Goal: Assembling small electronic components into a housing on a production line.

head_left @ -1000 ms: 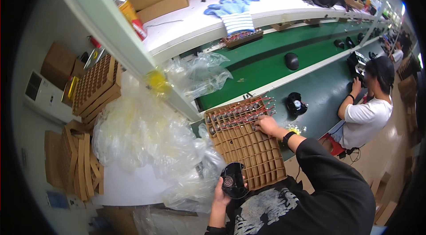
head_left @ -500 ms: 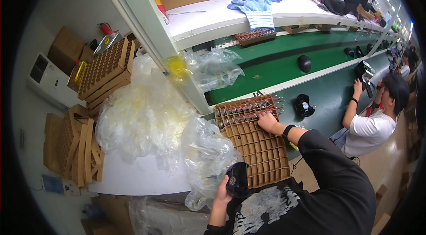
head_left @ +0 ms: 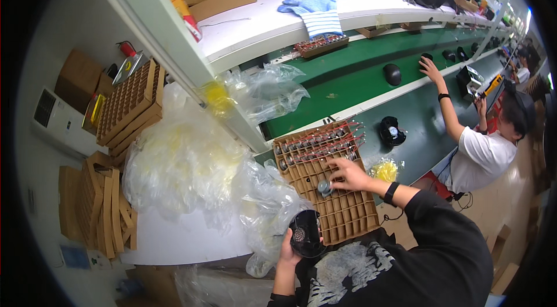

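Note:
My left hand (head_left: 287,251) grips a black plastic shell (head_left: 307,237) by its left side, at the near left corner of a cardboard divider tray (head_left: 350,218). Small perforations show inside the shell. Over the middle of the tray, my right hand (head_left: 350,176) pinches a small round grey speaker (head_left: 324,188) between its fingertips. Several more round speakers (head_left: 301,147) with red wires fill the far rows of the tray; the nearer compartments hold none. A second black shell (head_left: 393,131), with a pale round part inside, lies on the bench right of the tray.
Crumpled clear plastic bags (head_left: 180,159) heap up left of the tray. A green conveyor belt (head_left: 342,95) carrying black shells (head_left: 392,74) runs beyond the bench. A metal post (head_left: 168,52) stands at the left. A yellow bundle (head_left: 385,170) lies beside my right wrist; a co-worker (head_left: 484,153) sits at right.
My right hand has drawn back from the speaker rows, and a speaker now shows in its fingers. My left hand still holds the shell. The co-worker's arm now reaches over the belt.

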`<state>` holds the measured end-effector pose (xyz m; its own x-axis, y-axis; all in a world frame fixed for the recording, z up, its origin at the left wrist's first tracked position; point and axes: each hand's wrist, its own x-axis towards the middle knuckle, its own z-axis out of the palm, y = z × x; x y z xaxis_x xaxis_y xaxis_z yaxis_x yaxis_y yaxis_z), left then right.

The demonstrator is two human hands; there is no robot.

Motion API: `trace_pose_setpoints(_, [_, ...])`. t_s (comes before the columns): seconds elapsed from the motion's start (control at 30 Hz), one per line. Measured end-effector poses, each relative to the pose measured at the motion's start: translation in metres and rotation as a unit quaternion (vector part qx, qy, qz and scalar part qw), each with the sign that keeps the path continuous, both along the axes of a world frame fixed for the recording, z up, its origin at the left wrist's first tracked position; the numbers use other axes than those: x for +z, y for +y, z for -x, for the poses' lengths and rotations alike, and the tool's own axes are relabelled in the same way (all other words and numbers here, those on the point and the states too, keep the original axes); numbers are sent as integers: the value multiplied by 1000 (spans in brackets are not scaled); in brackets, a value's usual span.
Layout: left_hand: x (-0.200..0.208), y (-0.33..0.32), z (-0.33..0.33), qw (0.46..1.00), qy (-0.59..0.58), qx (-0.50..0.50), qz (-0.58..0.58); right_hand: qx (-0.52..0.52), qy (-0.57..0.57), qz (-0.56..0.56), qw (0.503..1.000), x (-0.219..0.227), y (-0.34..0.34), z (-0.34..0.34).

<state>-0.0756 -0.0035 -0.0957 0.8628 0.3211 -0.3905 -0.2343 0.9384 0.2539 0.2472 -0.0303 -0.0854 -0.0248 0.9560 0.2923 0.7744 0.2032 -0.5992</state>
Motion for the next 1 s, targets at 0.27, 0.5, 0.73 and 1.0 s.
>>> trace_pose_setpoints(0.27, [-8,4,-13,999,-18,-44,17,-118,-2,91,989,-71,-68,8])
trace_pose_setpoints(0.5, [8,4,-31,999,-7,-47,24,-71,-41,53,995,-40,-59,27])
trace_pose_setpoints(0.73, [30,14,-51,998,-47,-30,2,-91,91,58,990,-21,-60,27])
trace_pose_setpoints(1.0, [53,11,-71,997,15,12,-72,-63,223,-107,967,146,-81,49])
